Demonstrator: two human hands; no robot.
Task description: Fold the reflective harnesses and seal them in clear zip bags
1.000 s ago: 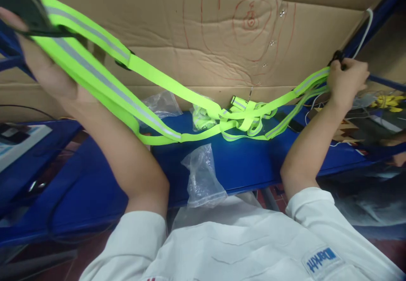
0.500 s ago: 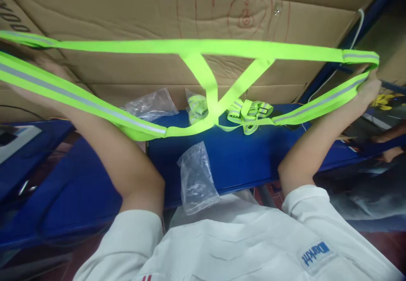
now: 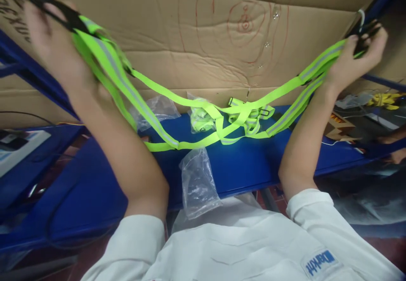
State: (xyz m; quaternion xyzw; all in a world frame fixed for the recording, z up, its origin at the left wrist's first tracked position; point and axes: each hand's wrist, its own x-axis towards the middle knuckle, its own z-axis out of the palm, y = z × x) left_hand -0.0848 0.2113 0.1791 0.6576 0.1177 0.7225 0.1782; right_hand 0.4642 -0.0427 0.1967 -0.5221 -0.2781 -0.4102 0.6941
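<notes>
A neon-yellow reflective harness (image 3: 155,90) with grey stripes sags between my raised hands, its straps crossing in the middle over the blue table. My left hand (image 3: 52,31), high at the upper left, is closed around a black end piece of the harness. At the upper right my right hand (image 3: 358,59) is closed on the other end, where black parts show at the fingertips. Behind the straps lie a bundled harness with black buckles (image 3: 252,116) and another bundle in clear plastic (image 3: 202,119). An empty-looking clear bag (image 3: 198,184) rests at the table's near edge.
The blue table (image 3: 241,162) runs in front of me, with a cardboard wall (image 3: 203,36) behind it. Another clear bag (image 3: 158,110) lies at the back. To the right are an open small carton (image 3: 341,126) and yellow items (image 3: 385,100); another person's hand (image 3: 396,154) shows at the edge.
The harness has gone from stretched nearly straight to slack, its centre dropping. My left hand has come into fuller view, and black end pieces now show at both hands.
</notes>
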